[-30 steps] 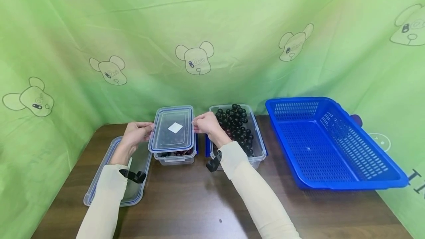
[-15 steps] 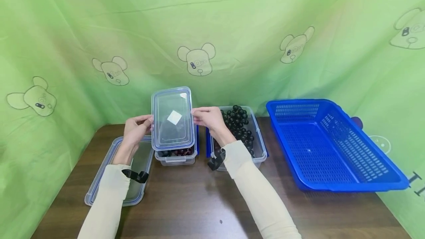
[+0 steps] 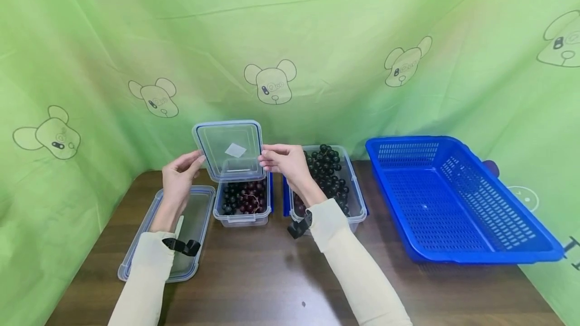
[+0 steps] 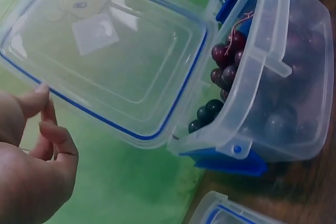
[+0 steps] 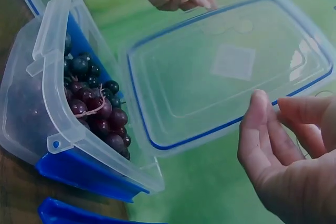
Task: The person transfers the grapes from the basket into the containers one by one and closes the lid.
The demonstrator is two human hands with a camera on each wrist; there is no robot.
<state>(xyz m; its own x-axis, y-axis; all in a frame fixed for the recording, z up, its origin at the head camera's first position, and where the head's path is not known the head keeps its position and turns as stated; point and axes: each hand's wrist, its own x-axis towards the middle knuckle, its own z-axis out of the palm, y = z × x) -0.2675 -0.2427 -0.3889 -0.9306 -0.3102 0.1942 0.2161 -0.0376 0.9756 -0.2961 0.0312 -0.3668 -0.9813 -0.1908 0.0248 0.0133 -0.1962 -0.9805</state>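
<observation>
A clear lid (image 3: 231, 165) with a blue seal and a square white label stands tilted up over the back of a small clear container (image 3: 242, 219). Dark red and black grapes (image 3: 246, 197) show inside that container. My left hand (image 3: 178, 177) pinches the lid's left edge between thumb and fingers. On the opposite edge my right hand (image 3: 290, 167) pinches it too, thumb and fingertips at the blue seal in the right wrist view. Blue side flaps (image 4: 231, 162) hang folded down from the container.
A larger clear container (image 3: 355, 200) with black grapes (image 3: 326, 170) stands right of the small one, partly behind my right hand. A large lid (image 3: 192, 235) lies under my left forearm. Farther right, a blue basket (image 3: 435, 205) stands on the brown table (image 3: 254, 275).
Both hands have raised the lid off the small container's top and tipped it back, so the grapes below are uncovered. The containers and the basket stay put.
</observation>
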